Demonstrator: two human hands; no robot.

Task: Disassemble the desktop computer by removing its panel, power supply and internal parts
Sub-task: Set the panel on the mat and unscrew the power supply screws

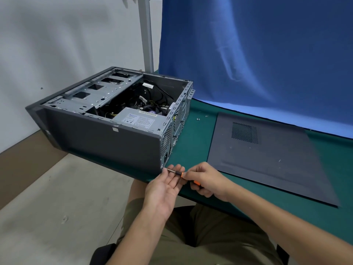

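Observation:
The dark grey computer case lies on its side at the table's left corner, its top open. Inside show the grey power supply, black cables and a metal drive cage. The removed side panel lies flat on the table to the right. My right hand grips an orange-handled screwdriver, whose tip meets the case's lower rear corner. My left hand is palm up, its straight fingers under the screwdriver shaft beside that corner.
The green table ends just in front of my hands, and the case overhangs its left edge. Two small screws lie behind the panel. A blue cloth hangs at the back, a grey post beside it.

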